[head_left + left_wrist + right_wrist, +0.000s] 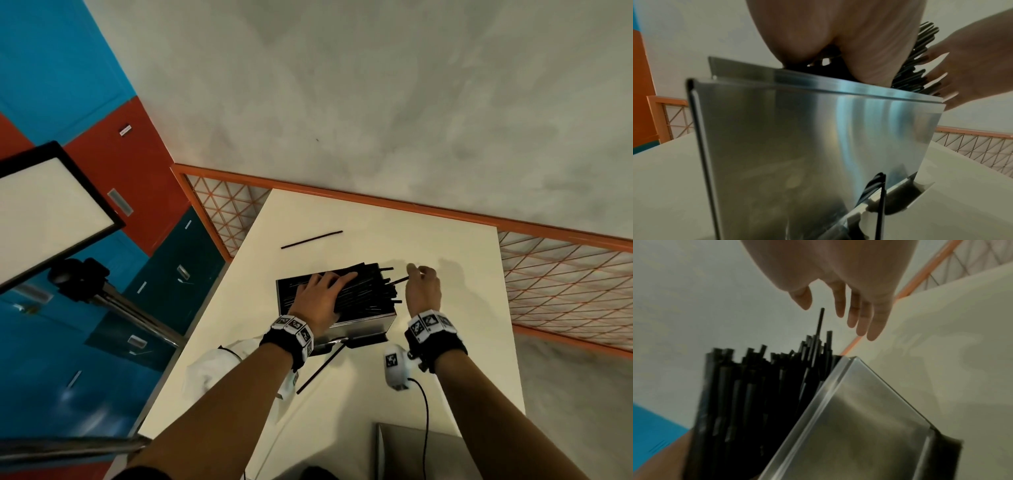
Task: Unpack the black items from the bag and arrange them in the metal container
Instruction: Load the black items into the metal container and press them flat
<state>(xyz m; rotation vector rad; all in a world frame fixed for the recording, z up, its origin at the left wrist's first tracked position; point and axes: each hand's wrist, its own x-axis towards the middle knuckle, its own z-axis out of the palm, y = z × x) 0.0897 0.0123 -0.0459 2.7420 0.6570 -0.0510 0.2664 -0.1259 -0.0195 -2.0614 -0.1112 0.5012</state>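
Both hands work at the metal container on the white table. The person's left hand lies flat, fingers straight and slightly spread, pressing on the heap of black straws that fills the container and pokes out past its right end. Just right of that end, the right hand hangs with its fingers relaxed and extended (the right wrist view shows them loosely together, pointing down) beside one straw that juts out farther than the rest; whether a fingertip touches it I cannot tell.

Two stray straws lie loose on the table: one on the far side, well apart from the container, and another near its front left corner, angled toward the person. White crumpled bag sits at the near left edge of the table, partly hidden under the left forearm.
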